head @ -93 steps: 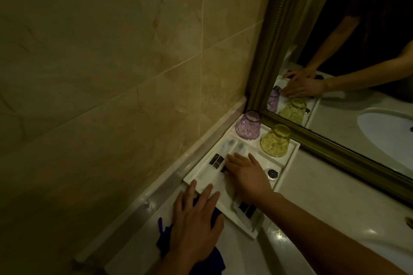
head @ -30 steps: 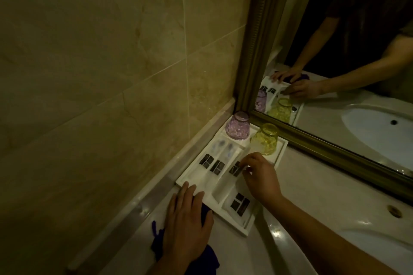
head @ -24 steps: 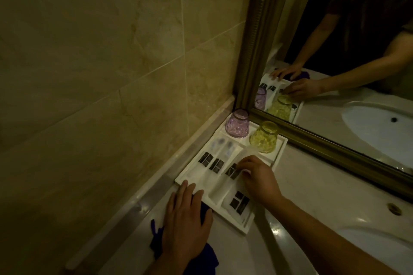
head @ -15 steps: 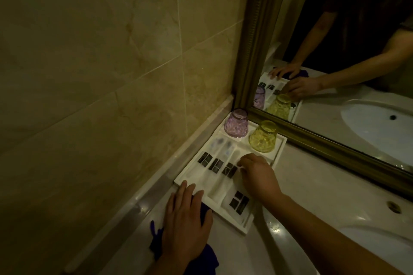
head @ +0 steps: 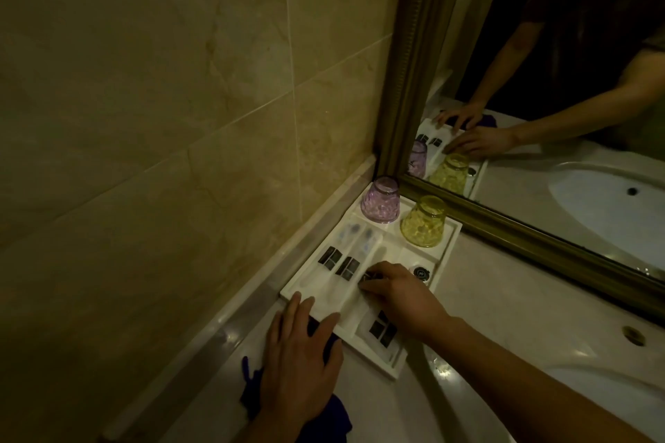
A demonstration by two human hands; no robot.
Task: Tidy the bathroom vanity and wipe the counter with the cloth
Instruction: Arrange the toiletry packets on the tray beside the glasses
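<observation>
A white amenity tray (head: 451,237) sits in the counter's corner against the wall and mirror. In it are several white packets with black labels (head: 331,258), a small round dark-lidded item (head: 420,272), and at the back a purple glass (head: 381,201) and a yellow glass (head: 424,222), both upside down. My right hand (head: 399,298) rests in the tray with its fingertips pinched on one labelled packet. My left hand (head: 300,360) lies flat, fingers spread, on a dark blue cloth (head: 334,417) on the counter, fingertips touching the tray's near edge.
A tiled wall with a raised ledge (head: 230,309) runs along the left. A gold-framed mirror (head: 532,230) stands behind the tray and reflects my arms. The white sink basin (head: 561,388) curves at the lower right, with a hole (head: 634,334) in the counter (head: 503,302) nearby.
My right hand has slid a little leftward over the packets in the middle of the tray. My left hand has stayed on the cloth.
</observation>
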